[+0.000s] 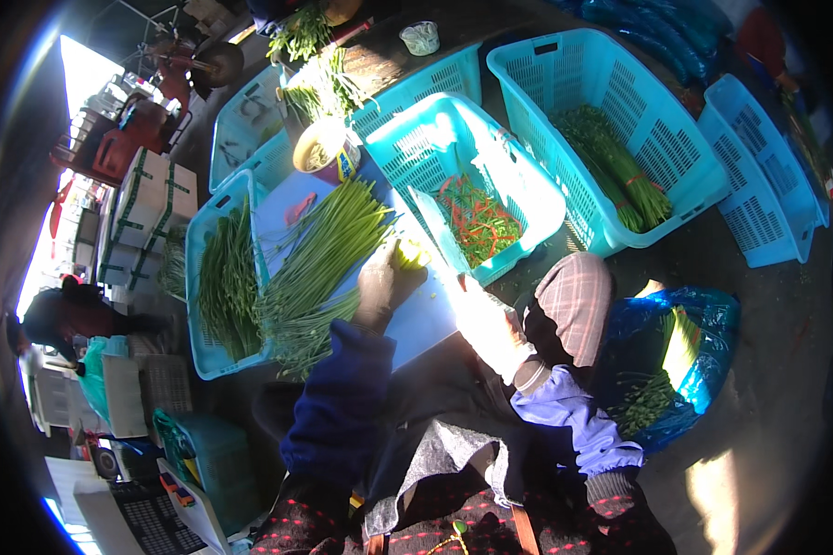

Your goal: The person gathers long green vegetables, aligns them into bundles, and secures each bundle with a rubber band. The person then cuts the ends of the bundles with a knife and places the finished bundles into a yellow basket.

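My left hand [382, 284], in a dark glove, presses on a bunch of cut stem ends [413, 255] over a blue cutting board [420, 326]. Left of it, a loose heap of long flowering chives [333, 232] lies across the board. Brightly sunlit, my gloved right hand [489, 329] grips what looks like a broad-bladed knife [439, 232], its blade angled up beside the board; glare hides the finger detail. A pinkish-red item [300, 208] and a paper tub [326, 149] with pale bits rest on the board's far part.
Beyond the knife, a turquoise basket [552, 198] holds green trimmings and red ties [482, 222]. Tied bundles [618, 166] lie in a larger basket [701, 159]. More chives fill the left basket [198, 277]. A blue plastic bag [722, 333] with chives lies right; another person [69, 319] bends at left.
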The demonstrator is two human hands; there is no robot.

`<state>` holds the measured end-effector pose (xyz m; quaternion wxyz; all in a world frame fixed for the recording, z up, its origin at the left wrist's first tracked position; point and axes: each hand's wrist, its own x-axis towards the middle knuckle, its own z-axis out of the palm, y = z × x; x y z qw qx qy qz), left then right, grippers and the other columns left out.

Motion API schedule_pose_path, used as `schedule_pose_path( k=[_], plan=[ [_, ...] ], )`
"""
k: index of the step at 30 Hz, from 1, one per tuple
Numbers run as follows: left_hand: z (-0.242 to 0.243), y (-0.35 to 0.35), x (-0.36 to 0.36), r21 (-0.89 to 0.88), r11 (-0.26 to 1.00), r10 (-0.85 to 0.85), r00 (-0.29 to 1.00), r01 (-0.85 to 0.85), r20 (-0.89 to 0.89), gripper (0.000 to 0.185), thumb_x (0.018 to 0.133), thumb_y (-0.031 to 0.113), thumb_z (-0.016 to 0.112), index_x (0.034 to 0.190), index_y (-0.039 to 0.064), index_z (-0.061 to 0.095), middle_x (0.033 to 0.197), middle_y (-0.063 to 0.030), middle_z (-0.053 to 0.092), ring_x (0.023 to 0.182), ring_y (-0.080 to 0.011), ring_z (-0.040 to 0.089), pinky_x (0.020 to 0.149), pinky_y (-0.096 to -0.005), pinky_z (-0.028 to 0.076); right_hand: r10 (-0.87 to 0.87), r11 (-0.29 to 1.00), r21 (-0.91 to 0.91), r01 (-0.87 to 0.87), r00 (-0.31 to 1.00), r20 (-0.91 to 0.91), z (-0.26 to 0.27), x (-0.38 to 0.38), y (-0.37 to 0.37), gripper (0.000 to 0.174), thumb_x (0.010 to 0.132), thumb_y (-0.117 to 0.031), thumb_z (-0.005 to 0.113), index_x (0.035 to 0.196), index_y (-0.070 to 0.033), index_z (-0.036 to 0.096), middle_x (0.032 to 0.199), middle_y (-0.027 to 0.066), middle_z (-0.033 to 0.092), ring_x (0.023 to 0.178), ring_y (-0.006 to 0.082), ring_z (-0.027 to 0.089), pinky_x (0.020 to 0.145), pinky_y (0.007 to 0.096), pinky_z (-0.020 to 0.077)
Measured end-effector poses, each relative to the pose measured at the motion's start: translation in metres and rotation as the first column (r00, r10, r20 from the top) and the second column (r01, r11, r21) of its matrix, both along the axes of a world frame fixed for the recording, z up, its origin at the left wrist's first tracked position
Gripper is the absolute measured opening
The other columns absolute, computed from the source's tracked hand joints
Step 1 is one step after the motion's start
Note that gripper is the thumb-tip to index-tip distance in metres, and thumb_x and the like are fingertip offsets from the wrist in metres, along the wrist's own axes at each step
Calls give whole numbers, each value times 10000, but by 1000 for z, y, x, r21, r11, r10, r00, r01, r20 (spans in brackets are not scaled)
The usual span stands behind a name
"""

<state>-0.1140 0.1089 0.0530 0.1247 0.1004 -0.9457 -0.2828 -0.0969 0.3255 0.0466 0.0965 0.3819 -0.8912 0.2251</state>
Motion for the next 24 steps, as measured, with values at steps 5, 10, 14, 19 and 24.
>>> schedule_pose_path(
  k=[5, 10, 14, 19, 24],
  plan=[
    [-17, -10, 1, -47, 999, 1, 998, 1, 56, 557, 646, 266, 772, 1145, 62, 633, 1090, -174, 658, 1018, -354, 631, 893, -426, 515, 139, 915, -399, -55, 973, 184, -20, 0, -1, 246, 942, -146, 570, 1145, -28, 644, 1112, 90, 654, 1017, 216, 658, 748, 304, 574],
    [-25, -6, -10, -315, 943, -46, 979, 108, 200, 670, 609, 336, 802, 1166, 18, 609, 1232, -222, 575, 1075, -394, 588, 923, -459, 497, 420, 630, -754, 186, 735, 533, -30, -3, 1, 444, 932, -72, 569, 1368, -96, 487, 1042, 98, 613, 800, 171, 628, 712, 274, 526],
    [-14, 5, -18, -378, 913, 21, 907, 154, 421, 799, 621, 337, 792, 1276, -27, 515, 1265, -261, 557, 1082, -419, 595, 903, -476, 514, 305, 716, -656, 238, 739, 601, -3, -3, 9, 551, 919, -44, 565, 1441, -113, 404, 909, 73, 600, 732, 148, 576, 687, 277, 507],
    [-15, 12, -23, -446, 884, 41, 927, 140, 374, 670, 647, 330, 793, 1181, -6, 568, 1171, -190, 582, 1062, -347, 606, 846, -442, 531, 128, 907, -335, 255, 590, 797, 23, -7, 16, 704, 919, 0, 538, 1556, -67, 246, 1310, 101, 491, 1053, 158, 558, 877, 269, 481],
    [-23, 6, -20, -378, 913, -11, 937, 152, 349, 634, 668, 302, 781, 1171, -23, 575, 1178, -241, 580, 1048, -375, 615, 879, -435, 535, 286, 828, -504, 245, 589, 756, 29, -2, 19, 757, 920, 20, 528, 1587, -90, 188, 1483, 127, 488, 1269, 172, 548, 980, 271, 466]
  ],
)
